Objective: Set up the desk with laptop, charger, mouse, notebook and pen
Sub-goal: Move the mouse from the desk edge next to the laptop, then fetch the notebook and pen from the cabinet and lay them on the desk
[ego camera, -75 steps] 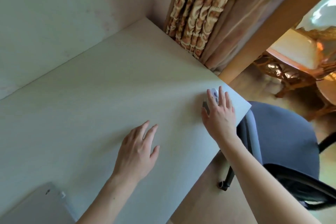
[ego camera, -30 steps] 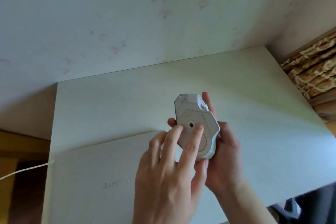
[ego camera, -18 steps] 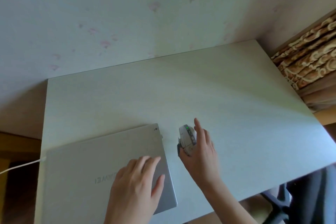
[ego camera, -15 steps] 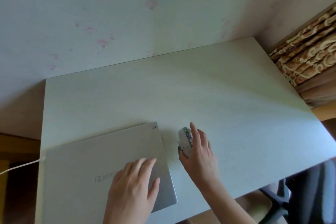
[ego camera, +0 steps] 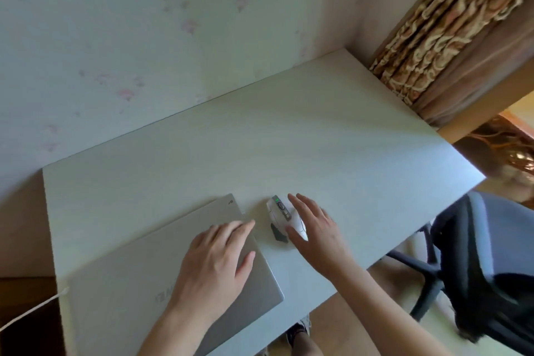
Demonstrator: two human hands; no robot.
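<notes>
- On the pale, wood-grain rectangular desk [ego camera: 202, 153], a closed silver-grey laptop [ego camera: 121, 292] is lying flat at the near left, its lid logo partly showing.
- A thin white charger cable [ego camera: 31, 311] is running off the laptop's left edge and out of frame.
- The left hand [ego camera: 216, 260] is resting palm-down on the laptop lid, fingers loosely spread and gripping nothing.
- A white angular computer mouse [ego camera: 281, 214] with grey buttons and a small green light is sitting upright on the desk just right of the laptop, apart from it.
- The right hand [ego camera: 315, 231] is lying over the mouse's right side, fingers extended and splayed; the thumb is touching the mouse body, with no closed grasp.
- A dark blue office chair [ego camera: 485, 263] is standing at the desk's right end.
- A brown patterned curtain [ego camera: 450, 17] is hanging at the far right.
</notes>
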